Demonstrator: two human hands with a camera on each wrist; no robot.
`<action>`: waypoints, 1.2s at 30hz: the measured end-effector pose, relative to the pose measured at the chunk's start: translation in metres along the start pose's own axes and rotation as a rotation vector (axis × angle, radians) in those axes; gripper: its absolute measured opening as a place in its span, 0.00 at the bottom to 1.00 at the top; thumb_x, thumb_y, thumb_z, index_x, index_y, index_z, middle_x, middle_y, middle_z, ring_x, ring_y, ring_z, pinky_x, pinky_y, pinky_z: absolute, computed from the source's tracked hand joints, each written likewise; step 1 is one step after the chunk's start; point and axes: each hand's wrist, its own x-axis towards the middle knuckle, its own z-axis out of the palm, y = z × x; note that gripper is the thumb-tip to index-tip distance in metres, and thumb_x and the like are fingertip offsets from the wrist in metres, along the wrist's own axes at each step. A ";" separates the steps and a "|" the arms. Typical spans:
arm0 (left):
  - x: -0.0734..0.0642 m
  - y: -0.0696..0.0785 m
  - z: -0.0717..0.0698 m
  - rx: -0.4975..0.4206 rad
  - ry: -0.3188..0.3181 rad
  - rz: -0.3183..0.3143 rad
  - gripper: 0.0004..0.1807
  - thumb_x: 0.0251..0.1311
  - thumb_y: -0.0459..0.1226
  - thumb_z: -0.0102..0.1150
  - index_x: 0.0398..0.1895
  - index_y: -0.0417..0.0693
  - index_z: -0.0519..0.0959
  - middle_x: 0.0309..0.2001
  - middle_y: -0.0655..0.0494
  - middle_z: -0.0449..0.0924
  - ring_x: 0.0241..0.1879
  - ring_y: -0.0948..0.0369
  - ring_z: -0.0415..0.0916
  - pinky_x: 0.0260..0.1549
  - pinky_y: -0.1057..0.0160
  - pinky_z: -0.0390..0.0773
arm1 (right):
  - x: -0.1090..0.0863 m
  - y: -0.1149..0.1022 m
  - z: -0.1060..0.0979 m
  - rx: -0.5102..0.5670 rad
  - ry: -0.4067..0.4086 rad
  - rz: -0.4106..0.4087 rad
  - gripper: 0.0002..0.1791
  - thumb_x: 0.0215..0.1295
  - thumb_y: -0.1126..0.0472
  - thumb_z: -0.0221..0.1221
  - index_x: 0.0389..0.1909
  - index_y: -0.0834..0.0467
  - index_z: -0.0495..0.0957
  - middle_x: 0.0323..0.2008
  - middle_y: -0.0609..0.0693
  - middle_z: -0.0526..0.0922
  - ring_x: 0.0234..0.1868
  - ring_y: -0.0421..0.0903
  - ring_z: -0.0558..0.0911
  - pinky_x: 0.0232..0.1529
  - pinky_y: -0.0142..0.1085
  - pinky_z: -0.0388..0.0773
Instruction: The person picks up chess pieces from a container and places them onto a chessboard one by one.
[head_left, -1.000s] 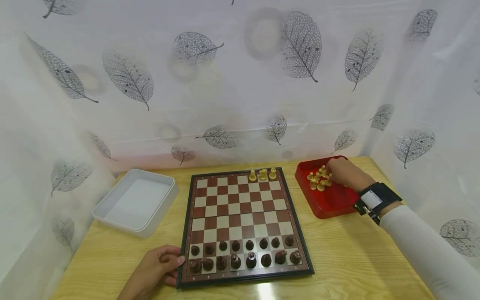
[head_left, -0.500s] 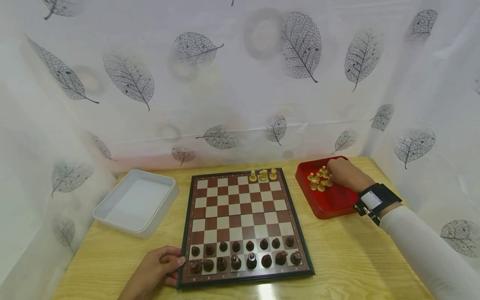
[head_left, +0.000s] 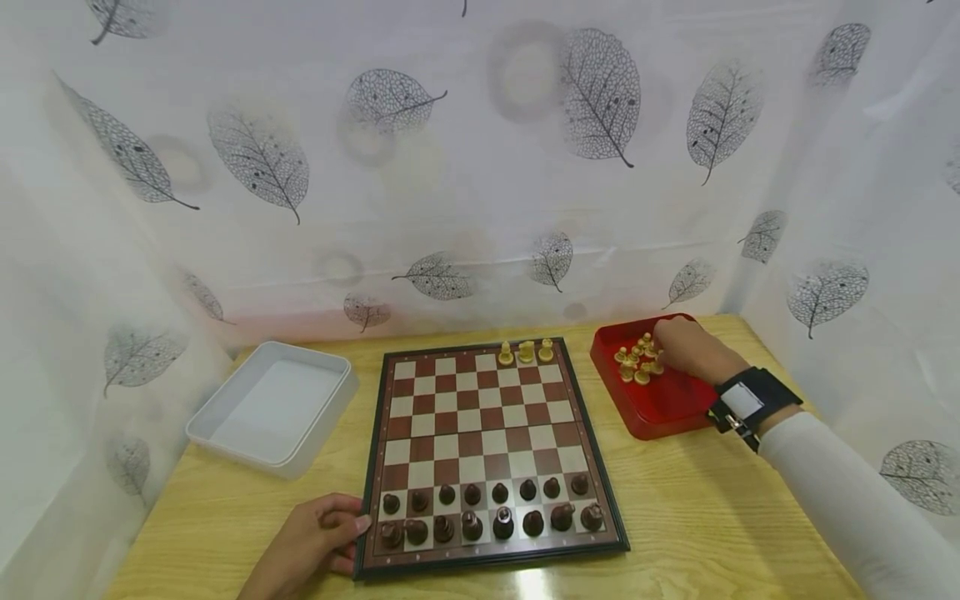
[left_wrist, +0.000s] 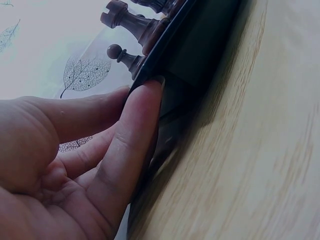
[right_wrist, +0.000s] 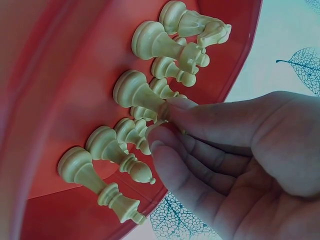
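My left hand (head_left: 311, 537) pinches the near left edge of the chessboard (head_left: 480, 417), thumb and fingers on its rim in the left wrist view. Inside the red tray (head_left: 645, 425), my right hand (head_left: 693, 346) pinches a cream chess piece (right_wrist: 134, 91) by its upper part. The fingertips hide that piece's head, so its kind cannot be told. Around it stand other cream pieces, among them a king (right_wrist: 102, 186), a bishop (right_wrist: 117, 156), a rook (right_wrist: 160, 44) and a knight (right_wrist: 195, 24). On the board's far right corner are three cream pieces (head_left: 526, 352).
Dark chess pieces (head_left: 502, 522) fill the two near rows of the board. To its left lies a white tray (head_left: 273, 408) on the wooden table (head_left: 705, 508). A leaf-patterned curtain (head_left: 480, 192) closes off the back and sides.
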 end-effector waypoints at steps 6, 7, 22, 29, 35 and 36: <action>0.001 -0.001 -0.001 0.013 0.002 0.007 0.31 0.68 0.42 0.67 0.63 0.26 0.71 0.38 0.53 0.87 0.33 0.57 0.83 0.35 0.56 0.91 | -0.001 -0.004 -0.010 0.001 -0.001 0.020 0.02 0.61 0.73 0.63 0.30 0.67 0.83 0.20 0.50 0.76 0.20 0.45 0.74 0.20 0.30 0.70; 0.001 0.000 -0.001 0.015 0.006 0.002 0.31 0.68 0.42 0.67 0.63 0.26 0.71 0.39 0.53 0.87 0.33 0.57 0.83 0.35 0.56 0.91 | -0.002 -0.006 -0.013 0.000 0.002 0.020 0.03 0.61 0.73 0.62 0.30 0.67 0.83 0.20 0.51 0.76 0.20 0.45 0.74 0.20 0.30 0.70; 0.000 0.000 -0.001 0.008 0.003 0.015 0.32 0.68 0.43 0.68 0.63 0.26 0.71 0.39 0.52 0.86 0.34 0.57 0.82 0.35 0.56 0.91 | -0.004 -0.015 -0.035 -0.031 0.049 0.002 0.09 0.62 0.73 0.57 0.29 0.68 0.85 0.19 0.50 0.74 0.21 0.45 0.72 0.23 0.32 0.67; -0.002 0.001 0.000 -0.002 0.020 0.010 0.33 0.66 0.42 0.69 0.63 0.26 0.71 0.39 0.52 0.85 0.34 0.57 0.82 0.35 0.56 0.91 | -0.002 -0.025 -0.043 -0.069 0.089 -0.028 0.12 0.64 0.73 0.55 0.39 0.72 0.87 0.28 0.59 0.85 0.27 0.49 0.77 0.29 0.39 0.80; -0.002 0.000 0.001 -0.006 0.025 0.006 0.33 0.66 0.42 0.70 0.63 0.26 0.71 0.39 0.52 0.85 0.34 0.57 0.82 0.35 0.56 0.91 | -0.002 -0.042 -0.051 -0.053 0.116 -0.042 0.13 0.67 0.71 0.57 0.46 0.73 0.86 0.45 0.70 0.88 0.41 0.60 0.87 0.49 0.56 0.88; -0.002 0.000 0.001 -0.006 0.025 0.006 0.33 0.65 0.43 0.70 0.63 0.26 0.71 0.39 0.52 0.85 0.34 0.57 0.82 0.35 0.56 0.91 | -0.001 -0.045 -0.053 -0.055 0.121 -0.048 0.13 0.68 0.71 0.57 0.46 0.73 0.85 0.45 0.70 0.88 0.43 0.61 0.88 0.50 0.56 0.88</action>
